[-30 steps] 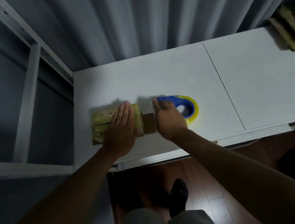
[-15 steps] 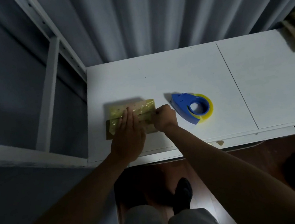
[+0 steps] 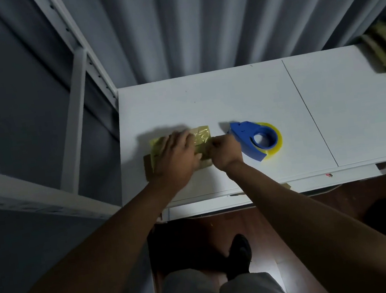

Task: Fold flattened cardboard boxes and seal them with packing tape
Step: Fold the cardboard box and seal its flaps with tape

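Flattened cardboard box (image 3: 201,136) lies on the white counter (image 3: 241,94), near its left front corner, with yellowish tape already across its top. Left hand (image 3: 177,157) rests flat on the box, fingers (image 3: 180,137) extended and held close together, pinning it down. Right hand (image 3: 225,151) is at the box's right edge, fingers curled inward; it appears to pinch a flap or a tape end there, but the view is too dim and blurred to tell which. Blue tape dispenser (image 3: 254,141), carrying a yellow roll, sits just beside the right hand, untouched.

Assessment: the step in hand is folding or pressing down the right end of the box. To do it well, keep firm downward pressure with the left palm so the cardboard cannot slide, and crease along the scored line before taping. Risk: tape wrinkling if pulled at an angle.
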